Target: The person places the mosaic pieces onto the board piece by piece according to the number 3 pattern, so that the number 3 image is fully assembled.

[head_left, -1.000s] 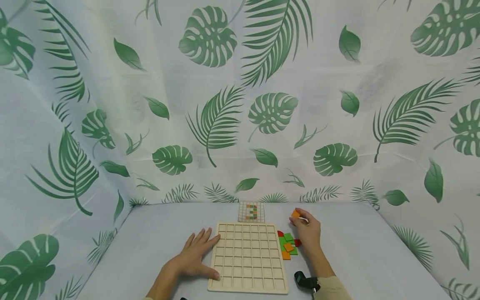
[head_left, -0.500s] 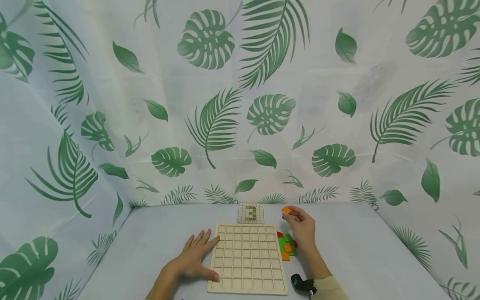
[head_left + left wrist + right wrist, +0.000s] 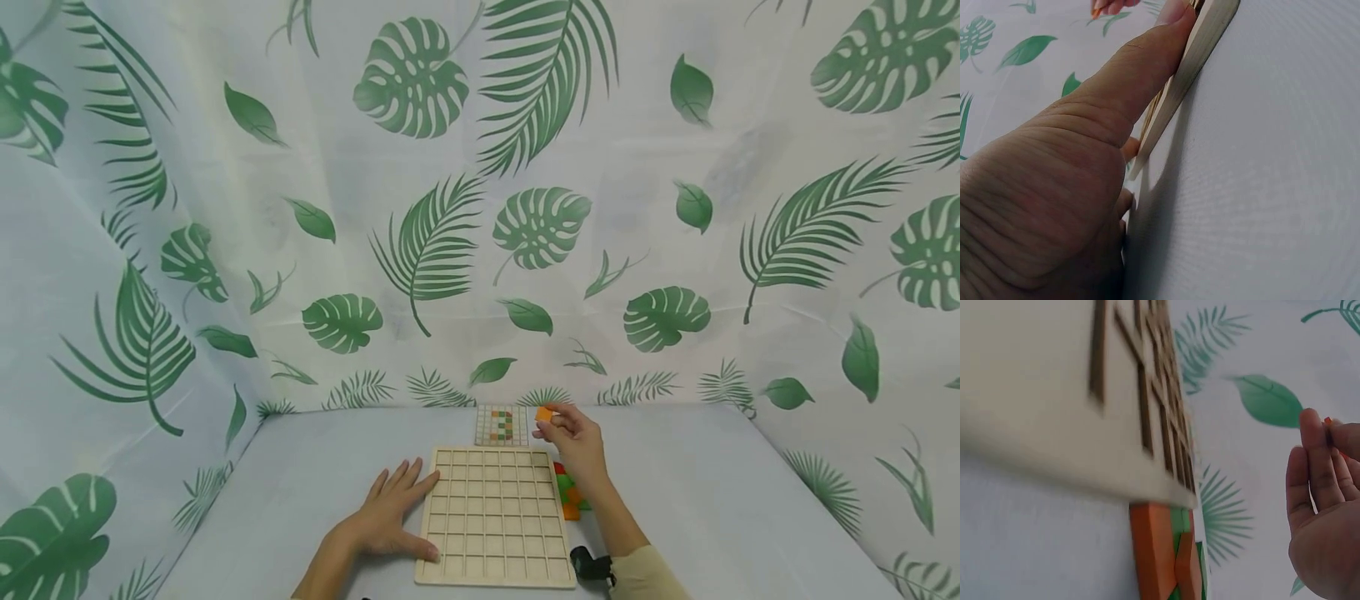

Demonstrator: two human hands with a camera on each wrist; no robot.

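Note:
A pale wooden grid board lies on the table, its square cells holding nothing. My left hand rests along its left edge with fingers spread; in the left wrist view the thumb lies on the board's rim. Between thumb and fingertips my right hand pinches an orange square tile, raised above the table beyond the board's far right corner. In the right wrist view the right hand mostly hides that tile, only a sliver showing.
A small card with a gridded orange and green pattern lies behind the board. Several green, orange and red tiles are piled against the board's right side, partly behind the right forearm. A leaf-print cloth hangs behind the table.
My right hand has carried the orange tile leftward, from right of the tile pile to near the card. The left hand has stayed at the board's edge.

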